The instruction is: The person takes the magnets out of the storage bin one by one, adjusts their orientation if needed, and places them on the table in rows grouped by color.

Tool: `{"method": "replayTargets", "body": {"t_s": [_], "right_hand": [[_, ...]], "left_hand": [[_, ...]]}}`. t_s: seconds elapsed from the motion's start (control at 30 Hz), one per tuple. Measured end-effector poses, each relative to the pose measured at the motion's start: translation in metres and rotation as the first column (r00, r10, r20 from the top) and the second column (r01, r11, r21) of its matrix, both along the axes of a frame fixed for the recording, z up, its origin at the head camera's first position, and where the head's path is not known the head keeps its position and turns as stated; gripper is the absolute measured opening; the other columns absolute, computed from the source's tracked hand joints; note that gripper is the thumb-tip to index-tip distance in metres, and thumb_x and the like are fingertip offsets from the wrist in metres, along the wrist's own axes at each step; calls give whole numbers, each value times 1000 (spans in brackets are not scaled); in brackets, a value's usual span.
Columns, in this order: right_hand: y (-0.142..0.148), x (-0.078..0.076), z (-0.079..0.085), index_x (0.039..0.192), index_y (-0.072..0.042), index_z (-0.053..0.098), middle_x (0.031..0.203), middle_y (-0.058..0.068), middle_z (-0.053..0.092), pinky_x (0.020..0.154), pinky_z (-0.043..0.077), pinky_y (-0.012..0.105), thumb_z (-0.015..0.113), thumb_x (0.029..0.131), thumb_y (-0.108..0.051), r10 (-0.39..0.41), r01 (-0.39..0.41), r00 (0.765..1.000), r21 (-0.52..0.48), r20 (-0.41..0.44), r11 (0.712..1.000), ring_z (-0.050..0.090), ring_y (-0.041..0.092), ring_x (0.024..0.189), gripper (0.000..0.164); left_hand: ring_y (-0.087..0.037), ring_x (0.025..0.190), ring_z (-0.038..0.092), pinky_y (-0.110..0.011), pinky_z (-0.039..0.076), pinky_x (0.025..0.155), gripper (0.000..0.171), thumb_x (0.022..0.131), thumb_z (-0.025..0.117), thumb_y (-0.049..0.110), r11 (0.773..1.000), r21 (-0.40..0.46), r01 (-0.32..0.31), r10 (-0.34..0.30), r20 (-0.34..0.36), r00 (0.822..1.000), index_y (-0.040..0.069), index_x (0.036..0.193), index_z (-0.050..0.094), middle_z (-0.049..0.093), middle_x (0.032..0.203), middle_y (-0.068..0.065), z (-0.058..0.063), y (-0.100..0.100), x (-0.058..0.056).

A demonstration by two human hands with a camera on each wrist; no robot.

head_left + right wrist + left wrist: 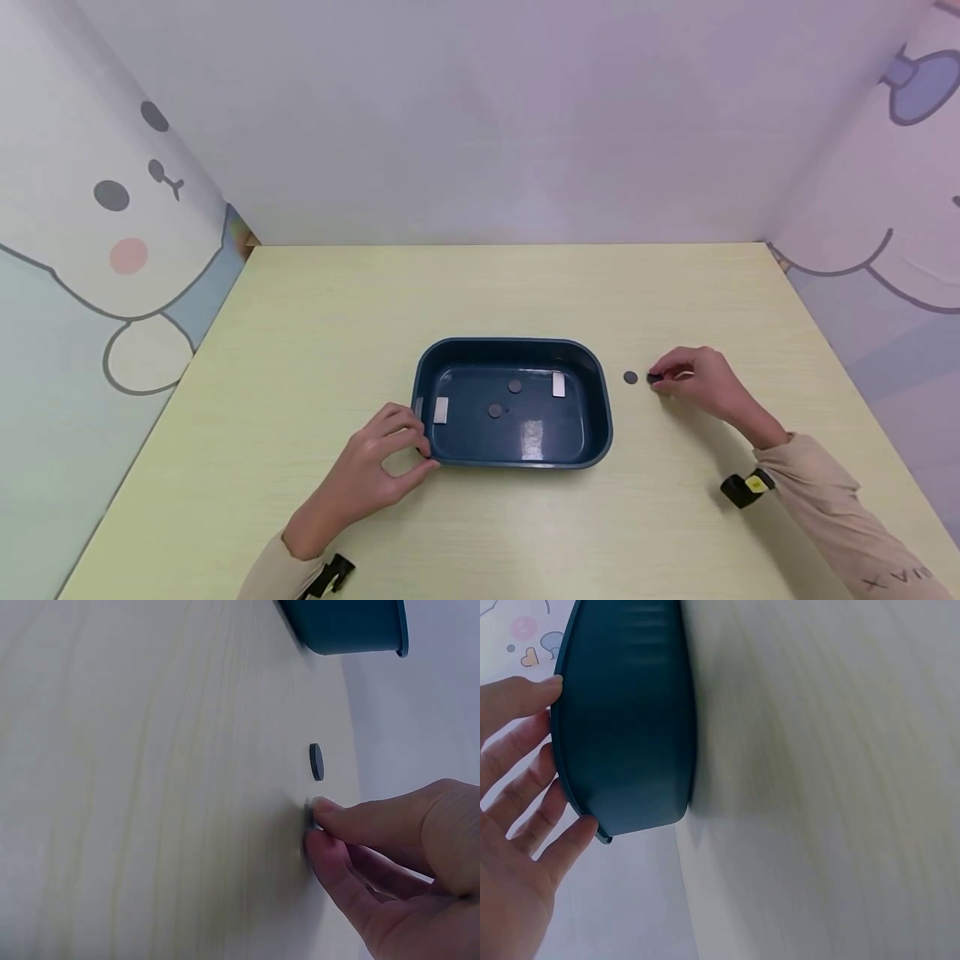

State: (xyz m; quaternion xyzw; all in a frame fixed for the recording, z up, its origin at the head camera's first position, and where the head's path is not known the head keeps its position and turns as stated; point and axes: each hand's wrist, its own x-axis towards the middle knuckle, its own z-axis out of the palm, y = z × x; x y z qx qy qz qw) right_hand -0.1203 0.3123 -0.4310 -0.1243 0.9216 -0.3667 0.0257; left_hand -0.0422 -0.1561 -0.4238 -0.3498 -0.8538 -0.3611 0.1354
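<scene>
A: Nearest the person, what is the left hand [375, 458] up to?

B: Its fingers curl over the left rim of the dark blue plastic tub [480, 443], thumb by the near corner, probably to steady it

A: And inside?

B: Two dark round discs [495, 411] lie near the middle, between two white rectangular pieces [441, 410]; whether those are stuck down, I can't tell

A: How about the right hand [701, 382]?

B: Thumb and fingertips pinch a third disc [655, 378] low over the wood-grain table [675, 500], likely because anything so thin offers little else to grip

A: Anything beside it?

B: A loose disc [631, 377] sits between that hand and the tub, touching neither, seemingly within easy reach; beyond the table's far edge stands a plain pale wall [495, 150]
</scene>
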Motion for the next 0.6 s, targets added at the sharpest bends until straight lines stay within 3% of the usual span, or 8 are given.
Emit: {"method": "replayTargets", "body": {"t_s": [0.6], "right_hand": [[-2, -2, -5, 85, -1, 71, 81, 5, 65, 61, 51, 21, 77, 70, 6, 45, -33, 992, 105, -118, 994, 57, 9, 69, 17]], "left_hand": [[-12, 95, 51, -15, 41, 85, 14, 77, 78, 24, 1000, -10, -4, 4, 7, 1000, 21, 77, 65, 59, 90, 10, 1, 0, 0]]}}
